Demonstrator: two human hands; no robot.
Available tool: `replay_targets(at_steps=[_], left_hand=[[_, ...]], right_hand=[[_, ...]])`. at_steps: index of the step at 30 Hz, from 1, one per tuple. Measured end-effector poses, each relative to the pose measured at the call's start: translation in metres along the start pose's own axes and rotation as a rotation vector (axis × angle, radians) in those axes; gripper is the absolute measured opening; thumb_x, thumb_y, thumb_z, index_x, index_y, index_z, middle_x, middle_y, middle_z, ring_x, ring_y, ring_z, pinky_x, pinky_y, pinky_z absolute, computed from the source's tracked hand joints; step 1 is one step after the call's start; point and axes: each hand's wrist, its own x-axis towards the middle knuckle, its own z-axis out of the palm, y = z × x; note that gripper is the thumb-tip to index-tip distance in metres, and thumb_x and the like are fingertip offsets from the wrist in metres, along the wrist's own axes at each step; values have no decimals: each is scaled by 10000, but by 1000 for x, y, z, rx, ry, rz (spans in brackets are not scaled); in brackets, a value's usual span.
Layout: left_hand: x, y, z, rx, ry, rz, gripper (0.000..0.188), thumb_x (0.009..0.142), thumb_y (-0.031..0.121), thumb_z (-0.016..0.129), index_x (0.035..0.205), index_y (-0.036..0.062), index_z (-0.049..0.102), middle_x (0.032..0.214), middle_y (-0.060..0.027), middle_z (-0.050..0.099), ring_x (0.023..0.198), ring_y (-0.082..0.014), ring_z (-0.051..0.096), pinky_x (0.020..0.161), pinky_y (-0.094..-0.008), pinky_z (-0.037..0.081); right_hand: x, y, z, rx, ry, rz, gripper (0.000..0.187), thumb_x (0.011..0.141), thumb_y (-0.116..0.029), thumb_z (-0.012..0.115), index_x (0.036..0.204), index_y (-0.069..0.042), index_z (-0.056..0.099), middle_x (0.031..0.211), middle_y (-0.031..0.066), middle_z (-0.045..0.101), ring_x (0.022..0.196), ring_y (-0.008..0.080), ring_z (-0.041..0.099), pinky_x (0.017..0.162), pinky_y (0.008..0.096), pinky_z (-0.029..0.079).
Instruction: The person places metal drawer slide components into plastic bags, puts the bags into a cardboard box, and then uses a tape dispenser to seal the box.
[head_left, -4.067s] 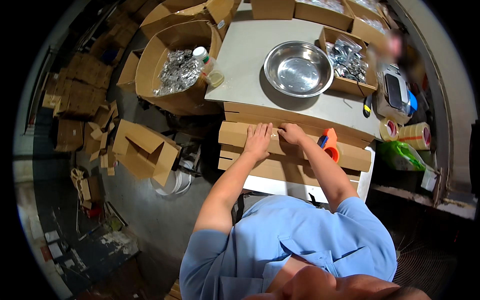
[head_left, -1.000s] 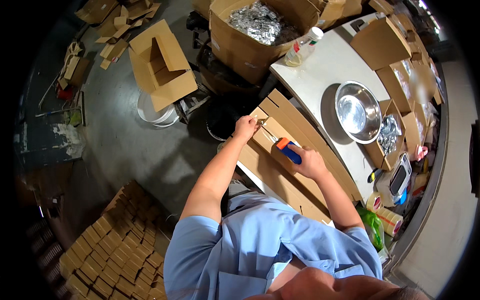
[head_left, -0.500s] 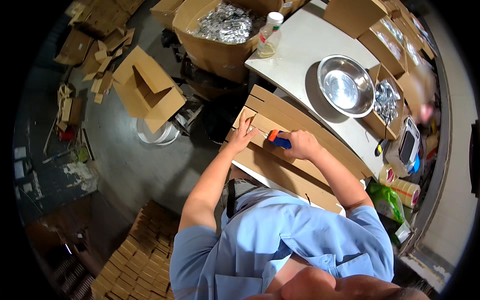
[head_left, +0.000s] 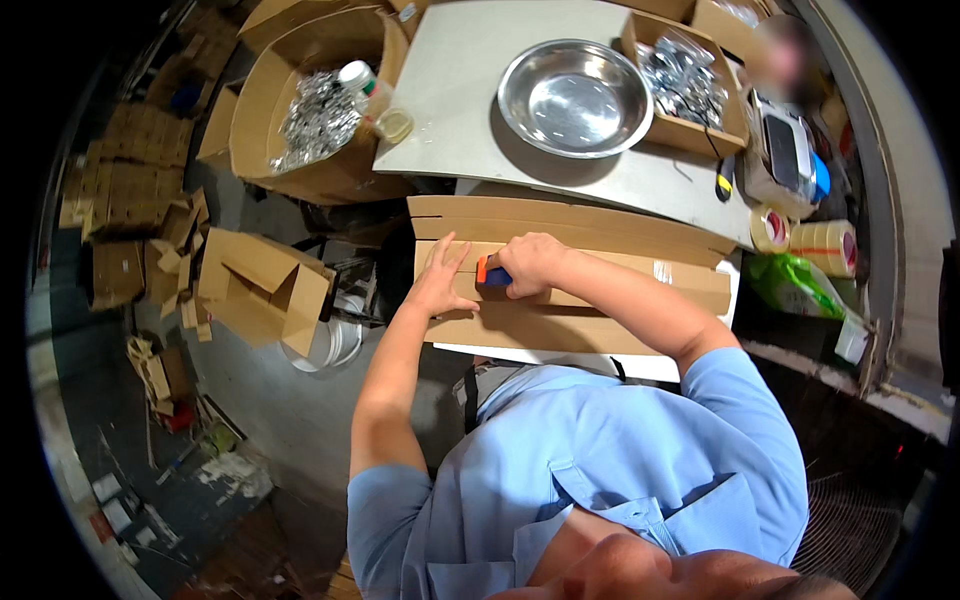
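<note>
A long, flat piece of creased cardboard, slotted at its left end, lies in front of me. My left hand rests on its left part, fingers spread and holding nothing. In my right hand is a blue and orange utility knife, its front pointed left, just to the right of my left fingers. The right hand is wrapped round the tool and pressed down near the middle fold. Its tip does not show clearly against the cardboard.
Beyond the cardboard stands a white table with a steel bowl, a bottle, a box of bagged metal parts and a yellow-black cutter. Tape rolls sit at right. Left are a large carton and an open box.
My view has turned, so the cardboard now lies nearly level across it. The knife has come closer to my left hand, which stays spread on the cardboard.
</note>
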Motion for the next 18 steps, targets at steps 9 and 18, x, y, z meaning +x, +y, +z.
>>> replay_targets(at_steps=[9, 18], left_hand=[[3, 5, -1, -26, -50, 11, 1125, 426, 309, 877, 1374, 144, 294, 1370, -189, 240, 1270, -407, 301, 1020, -444, 376], [86, 183, 63, 581, -327, 209, 1069, 620, 448, 749, 1451, 152, 144, 1451, -163, 229, 1347, -353, 197, 1088, -551, 142]], right_hand=[[-177, 128, 31, -82, -97, 247, 529, 668, -230, 687, 1183, -305, 588, 921, 117, 620, 856, 294, 634, 741, 404, 519], [-222, 174, 76, 61, 537, 149, 563, 707, -365, 693, 1237, -242, 550, 1091, 135, 536, 961, 321, 564, 824, 386, 453]])
